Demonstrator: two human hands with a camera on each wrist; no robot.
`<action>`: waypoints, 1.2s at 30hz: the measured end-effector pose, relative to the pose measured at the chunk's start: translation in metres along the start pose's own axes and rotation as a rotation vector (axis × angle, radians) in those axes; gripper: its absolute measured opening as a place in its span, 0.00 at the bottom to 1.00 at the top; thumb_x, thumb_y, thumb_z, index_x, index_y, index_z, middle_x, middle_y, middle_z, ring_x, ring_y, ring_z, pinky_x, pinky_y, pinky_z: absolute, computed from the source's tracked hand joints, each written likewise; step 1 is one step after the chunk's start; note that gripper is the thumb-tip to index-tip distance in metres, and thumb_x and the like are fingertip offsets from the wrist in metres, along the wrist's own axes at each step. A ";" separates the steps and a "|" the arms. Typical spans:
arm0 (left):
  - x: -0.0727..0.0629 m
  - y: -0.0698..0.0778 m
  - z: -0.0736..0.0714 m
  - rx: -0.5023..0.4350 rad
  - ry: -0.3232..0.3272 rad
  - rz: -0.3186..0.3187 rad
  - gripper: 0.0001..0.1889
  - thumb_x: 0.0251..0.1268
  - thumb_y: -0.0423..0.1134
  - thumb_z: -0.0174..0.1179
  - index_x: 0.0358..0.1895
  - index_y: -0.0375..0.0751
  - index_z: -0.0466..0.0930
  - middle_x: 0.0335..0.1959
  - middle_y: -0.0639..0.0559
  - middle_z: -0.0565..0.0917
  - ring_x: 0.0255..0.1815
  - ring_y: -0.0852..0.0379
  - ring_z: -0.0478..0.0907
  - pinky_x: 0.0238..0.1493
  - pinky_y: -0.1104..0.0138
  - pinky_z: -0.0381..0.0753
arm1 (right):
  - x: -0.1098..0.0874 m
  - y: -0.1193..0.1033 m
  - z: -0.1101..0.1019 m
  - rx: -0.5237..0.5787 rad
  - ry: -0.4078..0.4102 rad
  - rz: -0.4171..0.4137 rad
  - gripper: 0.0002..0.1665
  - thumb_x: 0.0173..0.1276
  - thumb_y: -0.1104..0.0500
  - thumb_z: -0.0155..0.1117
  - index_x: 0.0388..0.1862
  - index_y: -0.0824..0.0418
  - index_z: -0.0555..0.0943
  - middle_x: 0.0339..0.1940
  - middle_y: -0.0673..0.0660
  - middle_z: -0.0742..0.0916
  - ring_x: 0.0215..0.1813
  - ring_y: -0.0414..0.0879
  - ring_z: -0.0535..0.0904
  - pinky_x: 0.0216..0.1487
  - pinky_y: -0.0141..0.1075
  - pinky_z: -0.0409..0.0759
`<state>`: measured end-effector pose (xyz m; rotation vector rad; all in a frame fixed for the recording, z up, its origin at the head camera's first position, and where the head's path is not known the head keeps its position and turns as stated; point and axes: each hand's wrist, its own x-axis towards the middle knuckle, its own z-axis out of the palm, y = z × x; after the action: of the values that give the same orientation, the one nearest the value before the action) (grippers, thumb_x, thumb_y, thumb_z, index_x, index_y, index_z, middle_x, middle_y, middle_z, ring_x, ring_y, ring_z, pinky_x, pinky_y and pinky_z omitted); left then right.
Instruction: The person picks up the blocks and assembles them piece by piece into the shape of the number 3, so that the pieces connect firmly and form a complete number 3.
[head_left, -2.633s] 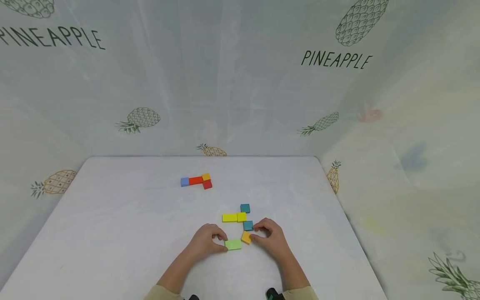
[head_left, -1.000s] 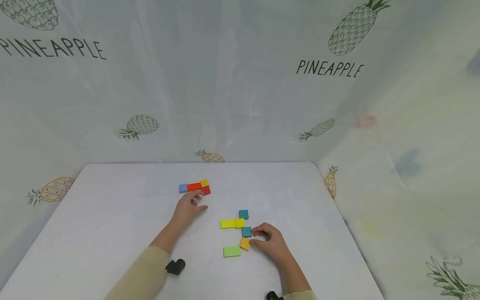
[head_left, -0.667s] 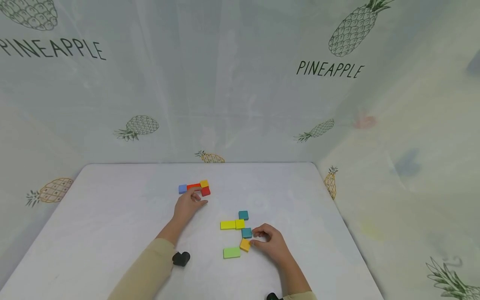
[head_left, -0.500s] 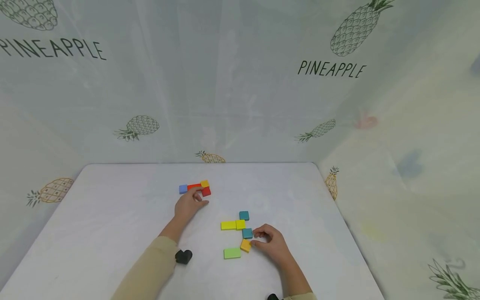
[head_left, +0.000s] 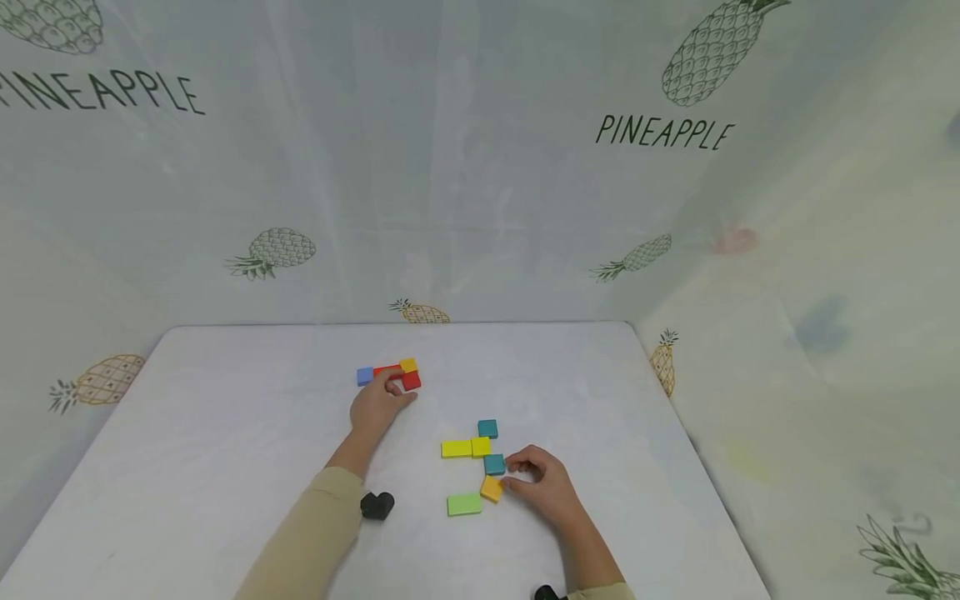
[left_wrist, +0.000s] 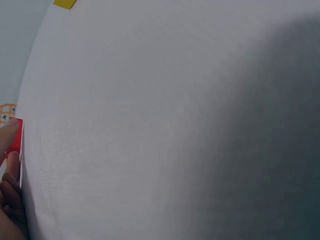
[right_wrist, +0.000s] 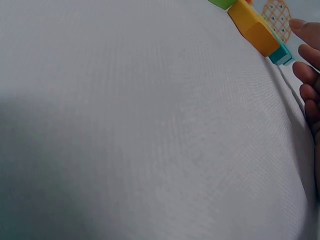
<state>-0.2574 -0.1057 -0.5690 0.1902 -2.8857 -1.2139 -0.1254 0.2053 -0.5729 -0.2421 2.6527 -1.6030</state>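
Observation:
In the head view my left hand (head_left: 375, 410) is at the far group of blocks. Its index finger lies over the long red block (head_left: 381, 370), its fingertip beside the dark red square block (head_left: 411, 380), and the thumb is just in front of that square. A yellow-orange block (head_left: 408, 365) and a blue block (head_left: 364, 377) adjoin them. My right hand (head_left: 544, 483) rests at the nearer group, thumb tip at the tilted orange block (head_left: 491, 489) and index fingertip close by a teal block (head_left: 494, 464). The right wrist view shows the orange block (right_wrist: 254, 27) beside relaxed fingers.
A light green block (head_left: 464, 504) lies left of the orange one. Beyond are a long yellow block (head_left: 456, 449), a square yellow block (head_left: 481, 447) and another teal block (head_left: 487, 428). Pineapple-print sheeting (head_left: 450, 167) hangs behind the white table (head_left: 225, 433).
The left hand has left the light green block and moved forward and left to the far red blocks, its index finger shifting onto them. The right hand has stayed put; the view has tilted slightly.

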 end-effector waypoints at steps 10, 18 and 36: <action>-0.002 0.004 0.001 0.007 -0.003 -0.023 0.23 0.55 0.47 0.72 0.55 0.48 0.79 0.29 0.55 0.77 0.29 0.55 0.72 0.32 0.63 0.66 | 0.001 0.001 0.000 0.019 0.007 0.024 0.13 0.57 0.55 0.76 0.41 0.51 0.85 0.36 0.46 0.83 0.41 0.44 0.77 0.47 0.34 0.76; -0.003 0.006 0.004 0.010 0.026 -0.056 0.22 0.55 0.48 0.72 0.52 0.48 0.80 0.29 0.54 0.76 0.28 0.54 0.71 0.31 0.64 0.65 | -0.002 -0.020 -0.003 0.014 -0.007 0.058 0.13 0.58 0.61 0.75 0.43 0.60 0.85 0.37 0.53 0.84 0.43 0.52 0.78 0.49 0.38 0.75; -0.023 0.010 -0.003 -0.141 -0.070 -0.027 0.18 0.56 0.43 0.72 0.49 0.43 0.81 0.35 0.52 0.82 0.39 0.51 0.75 0.42 0.60 0.75 | 0.000 -0.003 0.002 -0.014 0.019 0.032 0.12 0.57 0.56 0.76 0.41 0.53 0.85 0.35 0.46 0.83 0.40 0.45 0.76 0.46 0.35 0.75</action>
<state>-0.2351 -0.0982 -0.5583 0.1889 -2.8484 -1.4511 -0.1251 0.2021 -0.5714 -0.1840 2.6688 -1.5855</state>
